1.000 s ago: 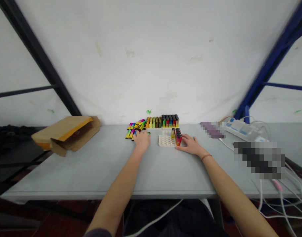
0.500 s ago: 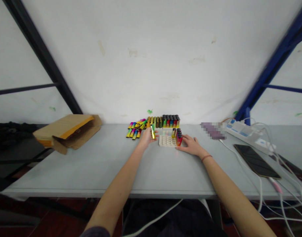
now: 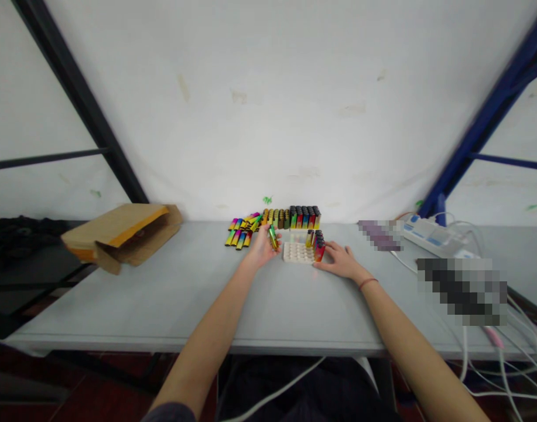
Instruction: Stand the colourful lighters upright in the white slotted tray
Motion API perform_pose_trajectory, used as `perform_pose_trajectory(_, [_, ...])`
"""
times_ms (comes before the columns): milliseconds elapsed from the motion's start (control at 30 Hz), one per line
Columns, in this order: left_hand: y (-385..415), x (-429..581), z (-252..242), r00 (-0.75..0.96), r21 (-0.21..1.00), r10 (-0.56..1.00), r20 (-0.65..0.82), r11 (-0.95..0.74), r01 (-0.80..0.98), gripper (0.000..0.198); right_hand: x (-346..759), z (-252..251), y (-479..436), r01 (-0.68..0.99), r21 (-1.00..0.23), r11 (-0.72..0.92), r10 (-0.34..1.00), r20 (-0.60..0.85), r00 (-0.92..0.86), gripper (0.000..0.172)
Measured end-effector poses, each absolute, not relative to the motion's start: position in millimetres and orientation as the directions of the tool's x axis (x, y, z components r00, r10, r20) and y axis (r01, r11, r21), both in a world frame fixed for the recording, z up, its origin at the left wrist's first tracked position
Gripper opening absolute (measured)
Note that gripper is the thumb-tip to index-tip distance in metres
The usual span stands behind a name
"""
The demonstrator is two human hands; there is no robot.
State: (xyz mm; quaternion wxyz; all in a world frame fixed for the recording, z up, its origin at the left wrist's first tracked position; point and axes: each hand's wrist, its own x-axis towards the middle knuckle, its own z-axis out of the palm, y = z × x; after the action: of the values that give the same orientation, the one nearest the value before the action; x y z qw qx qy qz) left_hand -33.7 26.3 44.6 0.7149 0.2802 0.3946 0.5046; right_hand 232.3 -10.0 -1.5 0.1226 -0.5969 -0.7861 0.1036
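Observation:
In the head view, my left hand (image 3: 261,249) is closed around a shiny green and gold lighter (image 3: 273,237), left of a white tray with holes (image 3: 292,253). A row of lighters (image 3: 320,248) stands upright along the tray's right side, the nearest one red, with a yellow one (image 3: 310,238) beside the row. My right hand (image 3: 341,262) lies on the table at that side, fingers spread, its thumb and fingertips against the tray's right end. Loose multicoloured lighters (image 3: 238,239) lie behind and to the left of my left hand.
Behind the tray stand upright blocks of yellow-topped lighters (image 3: 276,217) and black-topped lighters (image 3: 305,217). An open cardboard box (image 3: 123,228) lies at the left. At the right are a power strip (image 3: 428,231), cables and two pixelated objects (image 3: 380,235). A wall rises behind the table.
The lighter in my left hand has turned and tilted slightly within the fingers. My right hand has stayed in place beside the tray. The camera view has shifted a little.

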Motion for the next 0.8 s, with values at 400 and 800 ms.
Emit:
perform_pose_trajectory(400, [32, -36, 39, 0.183, 0.859, 0.951, -0.249, 0.304, -0.412, 0.028, 233, -2, -8, 0.909, -0.311, 0.279, 0.960, 0.073, -0.269, 0.068])
perform_pose_trajectory(800, [33, -26, 35, -0.150, 0.964, 0.981, -0.123, 0.083, -0.252, 0.021, 233, -3, -9, 0.905, -0.319, 0.282, 0.959, 0.080, -0.271, 0.069])
